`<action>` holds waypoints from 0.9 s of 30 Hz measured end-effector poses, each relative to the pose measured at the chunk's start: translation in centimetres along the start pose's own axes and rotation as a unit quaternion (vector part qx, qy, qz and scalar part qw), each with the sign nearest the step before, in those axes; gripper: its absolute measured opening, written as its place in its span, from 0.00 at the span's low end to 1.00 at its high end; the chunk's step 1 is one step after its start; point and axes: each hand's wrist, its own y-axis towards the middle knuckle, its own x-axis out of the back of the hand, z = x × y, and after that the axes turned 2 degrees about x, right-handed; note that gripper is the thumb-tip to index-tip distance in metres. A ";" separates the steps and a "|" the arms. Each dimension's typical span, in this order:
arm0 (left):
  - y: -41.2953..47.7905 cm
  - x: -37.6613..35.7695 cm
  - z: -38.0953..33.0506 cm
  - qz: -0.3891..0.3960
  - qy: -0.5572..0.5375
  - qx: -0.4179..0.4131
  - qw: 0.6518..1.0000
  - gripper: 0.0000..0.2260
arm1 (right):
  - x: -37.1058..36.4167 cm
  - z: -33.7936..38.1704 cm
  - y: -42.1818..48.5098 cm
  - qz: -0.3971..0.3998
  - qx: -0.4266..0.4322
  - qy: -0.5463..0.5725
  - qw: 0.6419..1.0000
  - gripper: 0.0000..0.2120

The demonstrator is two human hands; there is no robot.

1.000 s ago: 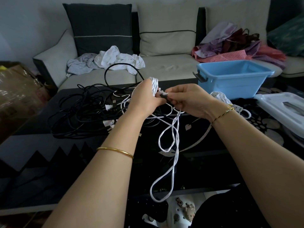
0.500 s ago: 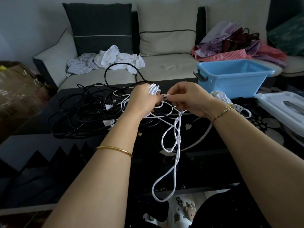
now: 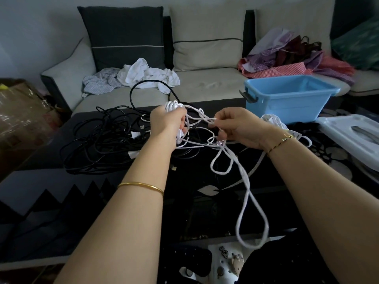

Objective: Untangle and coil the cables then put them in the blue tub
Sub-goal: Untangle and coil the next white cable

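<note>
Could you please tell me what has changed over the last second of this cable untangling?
The left hand and right hand have drawn apart: they were nearly touching, and now strands of the white cable stretch across the gap. The left hand still grips the coiled bundle; the right pinches a strand. The hanging loop has swung to the right. The black cables, blue tub and table are unchanged.

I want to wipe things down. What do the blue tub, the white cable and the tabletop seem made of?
Blue tub: moulded plastic, smooth with a soft sheen; even colour, rolled rim. White cable: flexible plastic or rubber jacket, matte; it hangs in limp loops. Tabletop: likely glossy black glass or lacquer; it shows reflections.
</note>
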 end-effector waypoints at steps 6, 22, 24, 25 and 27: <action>-0.3 -0.6 0.3 -0.005 0.189 -0.237 0.953 0.09 | 0.9 0.0 -0.4 -0.056 0.053 -0.070 0.995 0.08; -0.6 -0.6 0.4 -0.008 0.413 -0.333 0.848 0.06 | 0.4 0.4 -0.5 -0.012 0.036 -0.062 0.997 0.05; 0.7 0.5 0.3 -0.082 0.349 -0.312 0.880 0.04 | 1.0 0.5 -0.9 0.000 0.008 -0.028 1.000 0.06; 1.4 1.1 0.4 -0.112 0.301 -0.279 0.905 0.04 | 1.2 0.5 -1.0 0.007 -0.005 -0.004 1.000 0.07; 2.3 2.0 0.5 -0.127 0.204 -0.212 0.947 0.05 | 1.2 0.5 -1.1 0.011 -0.014 0.026 1.000 0.08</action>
